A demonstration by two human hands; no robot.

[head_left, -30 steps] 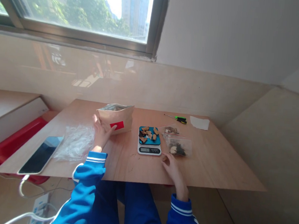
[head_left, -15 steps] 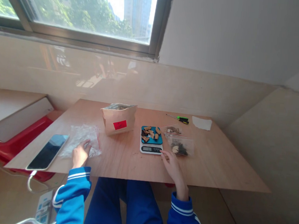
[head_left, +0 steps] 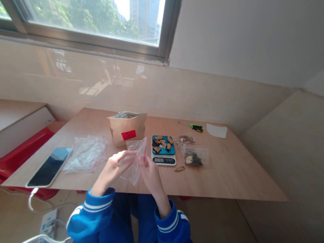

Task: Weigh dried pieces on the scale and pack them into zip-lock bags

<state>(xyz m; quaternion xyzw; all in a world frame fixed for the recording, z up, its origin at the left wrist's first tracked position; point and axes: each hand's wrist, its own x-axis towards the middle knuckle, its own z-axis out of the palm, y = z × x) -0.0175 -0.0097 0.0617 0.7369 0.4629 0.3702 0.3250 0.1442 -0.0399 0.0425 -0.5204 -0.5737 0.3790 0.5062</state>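
Observation:
Between my two hands is a clear zip-lock bag (head_left: 134,171) with a red line along its edge. My left hand (head_left: 114,169) grips its left side, and my right hand (head_left: 151,174) pinches the side with the red line. Behind them stands an open brown paper pouch (head_left: 127,128) with a red label. Just right of it, a kitchen scale (head_left: 163,160) carries several dried brown slices (head_left: 163,143) on its blue platform. A single dried slice (head_left: 179,169) lies on the table by the scale's front right corner.
Clear plastic bags (head_left: 87,154) lie in a pile at the left, beside a phone (head_left: 49,167) on a white cable. Right of the scale are two filled zip bags (head_left: 195,156). Screwdrivers (head_left: 195,127) and a white paper (head_left: 216,131) lie at the back.
My left hand has come from the bag pile to the middle. My right hand has left the scale and meets it at a clear bag. A loose slice now shows beside the scale.

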